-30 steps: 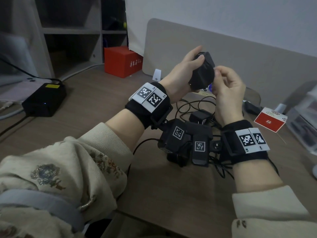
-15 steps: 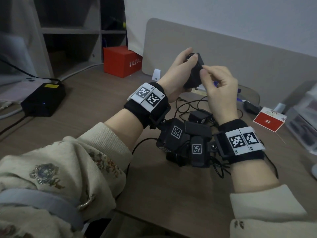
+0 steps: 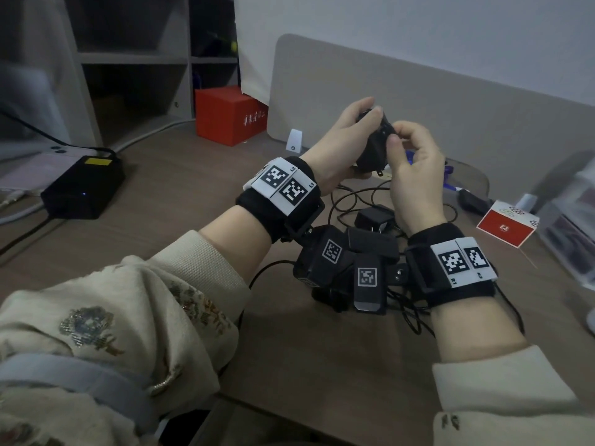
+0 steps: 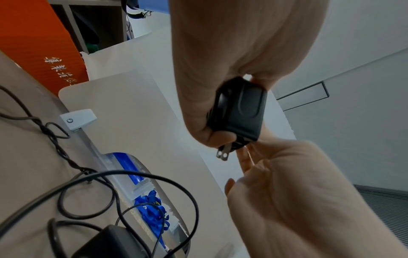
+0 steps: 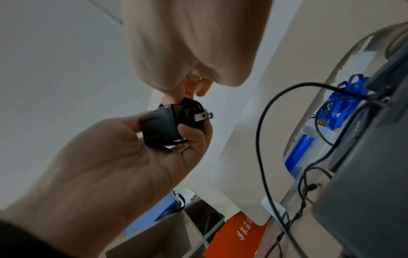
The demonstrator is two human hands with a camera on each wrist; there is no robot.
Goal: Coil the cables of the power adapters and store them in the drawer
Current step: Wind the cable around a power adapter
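While it is held up in the air above the desk, the black power adapter sits in the left hand, whose fingers and thumb curl round its body; its two metal prongs point down toward the desk. In the right wrist view a thin black cable lies wound in loops against the prong side of the adapter. The right hand is at 3 o'clock of the adapter, fingers bent, with its fingertips pinched on the wound cable at the adapter's top edge. So both hands are closed on the same item: the left round the body, the right on the cable.

Directly below the hands, at 6 o'clock, a second black adapter lies on the desk among loose black cable loops that spread out around it. At 4 o'clock of the held adapter a red and white card box lies flat on the desk, with a dark object just beside it that is too dim to make out. Behind the hands, at 12 o'clock, stands a beige divider panel, fixed at its foot by a small white bracket. At 10 o'clock a red box stands against the panel's left end, in front of grey shelves. Far off at 9 o'clock a large black power brick with a yellow label rests on the desk, a small blue light showing on its side.
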